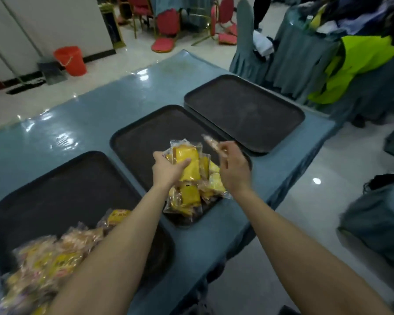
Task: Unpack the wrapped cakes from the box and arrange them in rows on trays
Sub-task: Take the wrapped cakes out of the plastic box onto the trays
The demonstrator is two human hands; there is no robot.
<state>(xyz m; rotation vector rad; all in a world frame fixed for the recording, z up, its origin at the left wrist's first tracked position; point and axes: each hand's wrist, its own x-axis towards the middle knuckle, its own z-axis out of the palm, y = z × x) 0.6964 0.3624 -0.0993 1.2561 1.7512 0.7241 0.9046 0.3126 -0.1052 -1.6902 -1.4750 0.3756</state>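
Note:
Three dark trays lie in a diagonal row on the blue table. On the middle tray (146,133) sits a heap of yellow wrapped cakes (191,192). My left hand (166,169) grips the top cake (187,155) of that heap. Just right of the heap, my right hand (232,164) is raised and pinches a single wrapped cake (210,142), which is blurred. The near tray (62,183) carries another pile of wrapped cakes (48,262) at its front left, partly hidden by my left forearm. The far tray (246,110) holds nothing. No box is in view.
The blue table (77,123) is covered in shiny plastic and its right edge runs close beside the trays. An orange bucket (70,60) and red chairs (168,28) stand on the floor behind. Cloth-covered chairs and a table with clothes stand at the right.

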